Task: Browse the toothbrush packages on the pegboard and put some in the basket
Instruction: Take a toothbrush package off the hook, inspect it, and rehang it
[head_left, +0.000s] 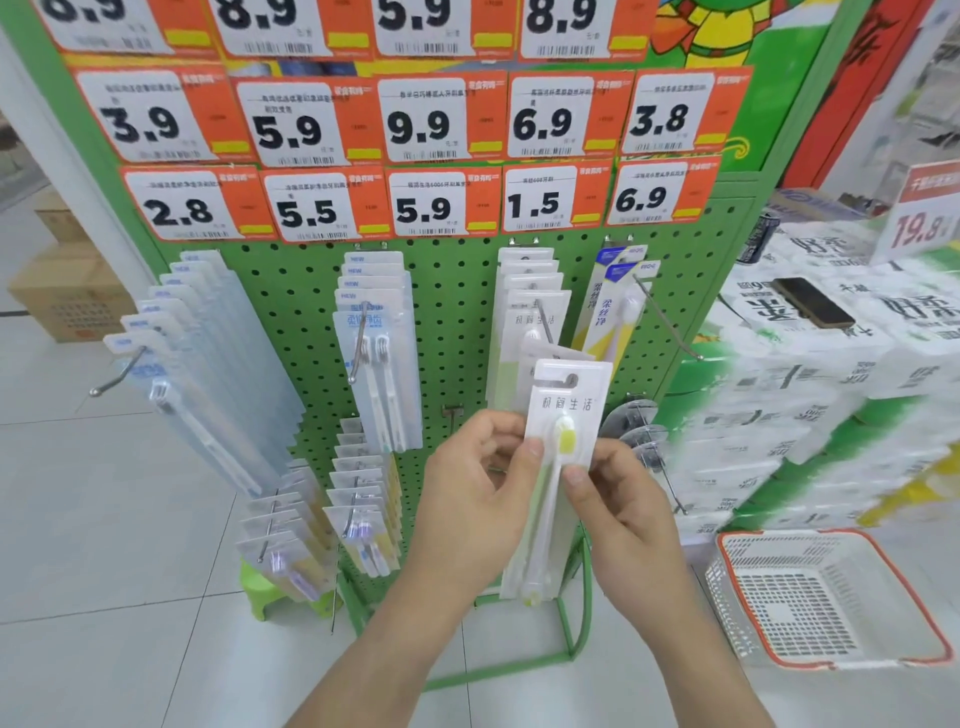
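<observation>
You are facing a green pegboard (457, 291) that is carrying rows of orange-and-white price tags (311, 124) across its top and hanging toothbrush packages on hooks below. To your right, stacked white paper packs (810, 395) are filling the shelf side, with a dark phone (813, 302) lying on top of them. Down on the floor at the right, a white basket (831, 540) with an orange rim is sitting beside the rack's foot, and nothing is showing inside it. A row of clear packs (218, 358) is hanging at the far left, a two-brush pack (382, 364) in the middle, and a blue-and-yellow pack (613, 306) to the right.

You are holding one package (563, 415) upright in front of the board, off its hook, with a yellow-headed brush inside. Your left hand (472, 509) is curling round its left edge, thumb pressing on the front. Your right hand (623, 509) is pinching the right edge, thumb on the front just below the brush head.
</observation>
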